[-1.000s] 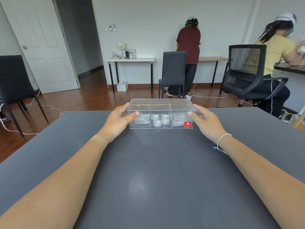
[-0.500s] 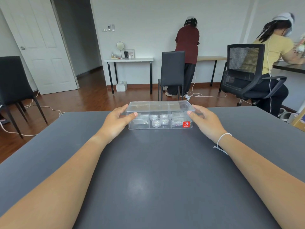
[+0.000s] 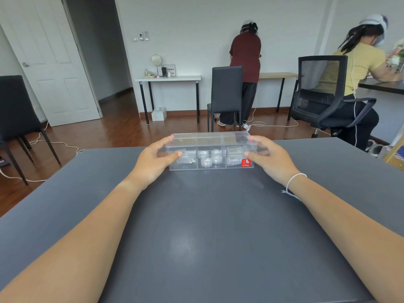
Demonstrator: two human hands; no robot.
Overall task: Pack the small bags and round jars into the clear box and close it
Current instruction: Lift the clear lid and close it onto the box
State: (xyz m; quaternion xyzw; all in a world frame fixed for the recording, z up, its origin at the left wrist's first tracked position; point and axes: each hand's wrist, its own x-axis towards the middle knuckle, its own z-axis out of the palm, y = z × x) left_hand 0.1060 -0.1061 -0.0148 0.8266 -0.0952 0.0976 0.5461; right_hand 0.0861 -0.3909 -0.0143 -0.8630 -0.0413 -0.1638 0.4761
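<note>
The clear box with a red sticker sits near the far edge of the dark grey table, its lid on. Inside, small bags lie in the left compartment, several round jars in the middle one, and more small bags on the right. My left hand grips the box's left end, thumb on the front and fingers over the lid. My right hand grips the right end the same way.
Beyond the table stand a black chair and a mesh office chair. One person stands at a far desk, another sits at the right. A black chair and cables are on the floor at left.
The box with my hands on it sits slightly closer to me and lower in view; the lid looks pressed down flat. My grip on both ends is the same.
</note>
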